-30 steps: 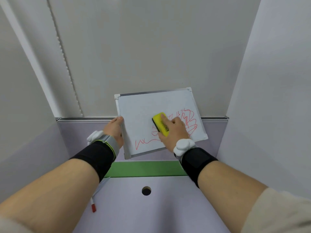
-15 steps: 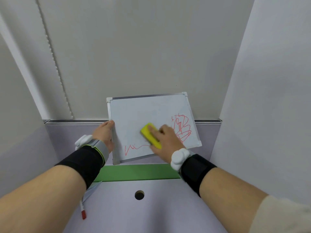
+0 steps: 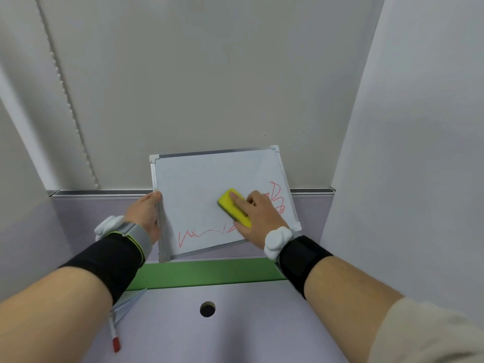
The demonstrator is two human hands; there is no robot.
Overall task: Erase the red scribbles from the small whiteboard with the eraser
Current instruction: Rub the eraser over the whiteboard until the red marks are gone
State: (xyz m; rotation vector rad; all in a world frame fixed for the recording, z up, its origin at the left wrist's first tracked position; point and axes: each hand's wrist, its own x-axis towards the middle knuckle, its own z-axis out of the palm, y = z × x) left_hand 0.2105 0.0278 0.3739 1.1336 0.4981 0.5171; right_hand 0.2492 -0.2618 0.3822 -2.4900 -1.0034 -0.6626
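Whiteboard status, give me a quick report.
Left hand steadies whiteboard edge. Right hand presses eraser on it. Red scribbles remain near edge and right. Nothing blocking.

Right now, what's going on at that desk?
A person is wiping a small metal-framed whiteboard with a yellow block eraser, pressed to the board under the right hand. The left hand grips the board's left edge to steady it. Red marker scribbles remain by the right edge, partly hidden by the right hand, and a red zigzag line runs along the bottom. A red-capped marker lies on the lilac desk.
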